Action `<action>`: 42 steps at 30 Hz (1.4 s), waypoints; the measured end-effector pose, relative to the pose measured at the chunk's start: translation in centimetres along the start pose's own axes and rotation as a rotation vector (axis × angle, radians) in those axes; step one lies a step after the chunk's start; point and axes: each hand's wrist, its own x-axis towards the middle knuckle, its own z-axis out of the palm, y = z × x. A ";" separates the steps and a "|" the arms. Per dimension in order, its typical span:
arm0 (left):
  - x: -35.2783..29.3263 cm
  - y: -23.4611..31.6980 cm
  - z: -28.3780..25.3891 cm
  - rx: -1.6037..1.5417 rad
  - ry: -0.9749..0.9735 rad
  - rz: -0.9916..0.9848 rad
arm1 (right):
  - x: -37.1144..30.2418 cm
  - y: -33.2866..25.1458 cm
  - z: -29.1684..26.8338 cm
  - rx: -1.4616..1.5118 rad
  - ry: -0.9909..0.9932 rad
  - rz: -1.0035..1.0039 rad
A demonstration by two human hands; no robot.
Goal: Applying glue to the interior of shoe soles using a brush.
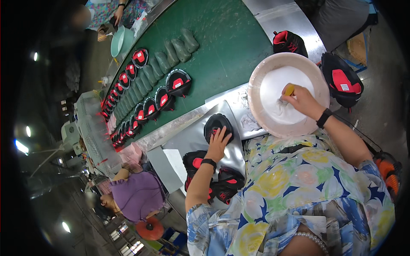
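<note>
Left hand (pixel 218 141) lies flat, fingers spread, on a black shoe upper (pixel 218 124) on the grey work mat (pixel 193 137). Right hand (pixel 302 101) at 2 o'clock from it, fingers pinched shut around a yellow-handled brush (pixel 289 90) dipped in the white paste of a wide pink basin (pixel 256 91). Green conveyor belt (pixel 226 47) at 12 o'clock carries rows of black-and-red uppers (pixel 177 82).
</note>
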 end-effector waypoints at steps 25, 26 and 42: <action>9.5 3.9 -10.8 -0.484 0.535 0.066 | 4.7 -9.1 -6.5 0.040 0.071 -0.418; 9.7 4.8 -10.9 -0.431 0.553 0.077 | 4.6 -9.1 -6.6 -0.021 0.075 -0.418; 12.4 9.1 -13.1 -0.338 0.590 0.029 | 3.2 -7.2 -7.6 -0.046 0.277 -0.257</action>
